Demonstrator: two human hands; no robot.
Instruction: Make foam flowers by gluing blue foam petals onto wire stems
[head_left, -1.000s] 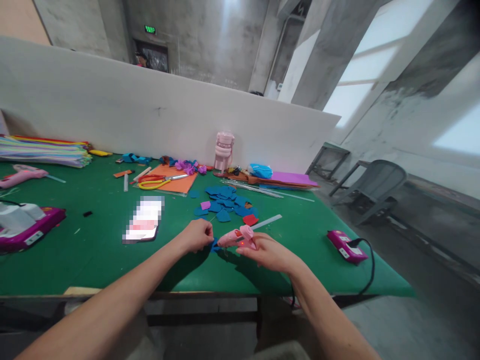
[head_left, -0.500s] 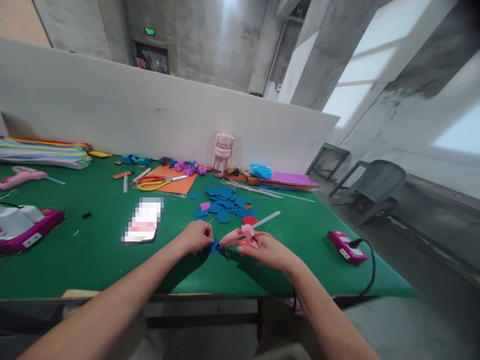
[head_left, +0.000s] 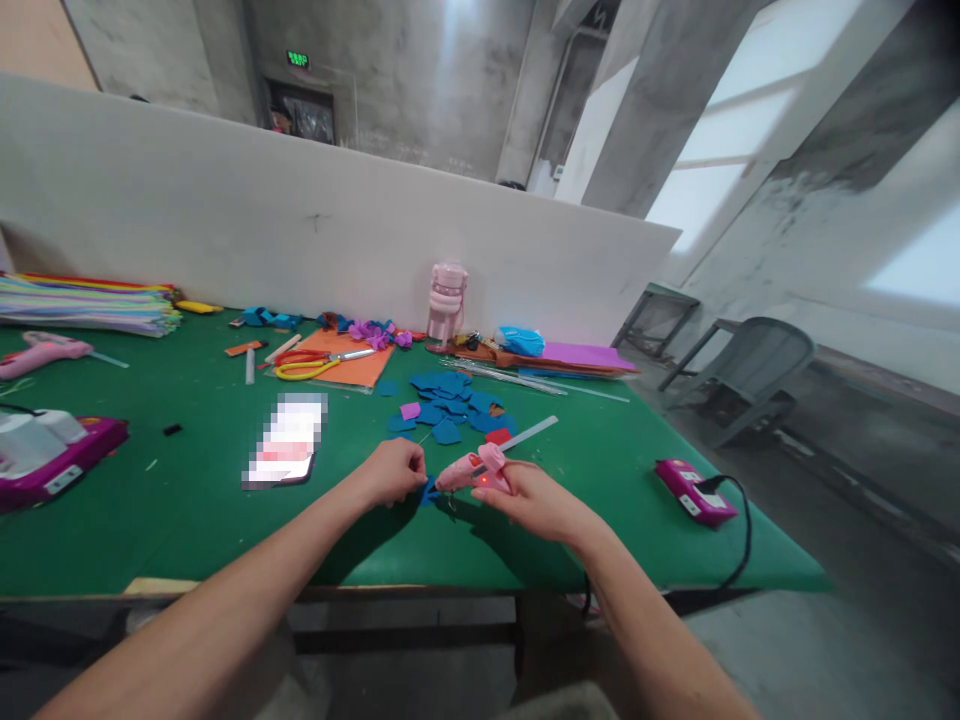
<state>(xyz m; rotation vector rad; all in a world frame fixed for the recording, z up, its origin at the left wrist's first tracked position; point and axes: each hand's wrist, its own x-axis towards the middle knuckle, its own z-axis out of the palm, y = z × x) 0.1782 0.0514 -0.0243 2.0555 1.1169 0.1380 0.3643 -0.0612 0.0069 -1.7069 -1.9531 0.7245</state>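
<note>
My right hand [head_left: 538, 500] grips a pink hot glue gun [head_left: 472, 470] with a white glue stick poking out of its back; its nozzle points left at a small blue felt piece [head_left: 429, 492]. My left hand [head_left: 391, 471] pinches that blue piece against the green table [head_left: 195, 500], fingers closed. The two hands almost touch near the table's front edge. Just beyond them lies a heap of cut blue felt pieces [head_left: 448, 402] with a pink scrap and a red scrap [head_left: 497, 436].
A phone [head_left: 285, 445] lies left of my hands. Scissors [head_left: 319, 362] rest on an orange sheet, a pink bottle [head_left: 447, 302] stands by the white partition. Magenta power strips sit at the left [head_left: 56, 460] and right [head_left: 694, 492]. Stacked coloured sheets [head_left: 82, 300] lie far left; a grey chair [head_left: 757, 370] stands right.
Almost nothing has moved. The glue gun and my right hand have crept slightly up and left toward the blue piece; my left hand stays put.
</note>
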